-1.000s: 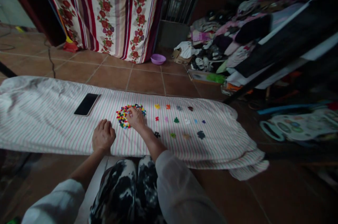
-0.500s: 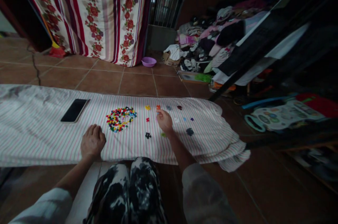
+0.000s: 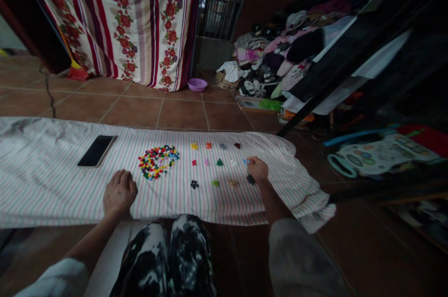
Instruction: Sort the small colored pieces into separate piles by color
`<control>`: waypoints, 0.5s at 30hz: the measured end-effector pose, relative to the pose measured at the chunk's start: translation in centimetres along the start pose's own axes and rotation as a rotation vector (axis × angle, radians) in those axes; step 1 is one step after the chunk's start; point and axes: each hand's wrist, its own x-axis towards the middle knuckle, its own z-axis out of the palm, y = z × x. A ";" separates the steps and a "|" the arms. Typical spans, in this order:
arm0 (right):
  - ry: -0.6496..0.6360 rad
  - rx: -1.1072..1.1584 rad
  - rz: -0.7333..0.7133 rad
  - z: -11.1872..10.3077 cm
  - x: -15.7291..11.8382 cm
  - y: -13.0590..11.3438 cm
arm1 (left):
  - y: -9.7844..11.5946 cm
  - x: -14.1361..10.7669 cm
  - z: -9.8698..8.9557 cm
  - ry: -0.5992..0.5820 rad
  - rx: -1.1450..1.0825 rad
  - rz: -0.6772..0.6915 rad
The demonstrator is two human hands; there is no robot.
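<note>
My right hand [image 3: 259, 169] is at the right end of the middle row of small colour-sorted piles. Its fingertips are pinched at the light blue pieces [image 3: 245, 161], and whether a piece is between them is too small to tell. Just below it lies a dark grey pile [image 3: 250, 179], partly covered by the hand. White pieces [image 3: 234, 163] lie to its left. My left hand [image 3: 119, 193] rests on the striped cloth [image 3: 161, 199], palm down, fingers lying flat and holding nothing. Beyond it to the right is a ring-shaped heap of mixed coloured pieces [image 3: 146, 172].
A phone [image 3: 97, 151] lies on the cloth at the left. Other small piles include yellow [image 3: 194, 146], orange [image 3: 208, 145], dark green [image 3: 219, 162] and black [image 3: 194, 184]. Past the cloth are a purple basin [image 3: 197, 84], a heap of clothes [image 3: 269, 54] and a dark slanted bar [image 3: 304, 117].
My right hand has moved right, from near the orange and pink piles to the light blue one. My left hand stays resting on the cloth. The view has shifted slightly.
</note>
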 end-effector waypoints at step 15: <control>-0.026 0.053 -0.077 0.5 0.5 0.1 | -0.4 0.1 0.3 0.017 -0.015 0.014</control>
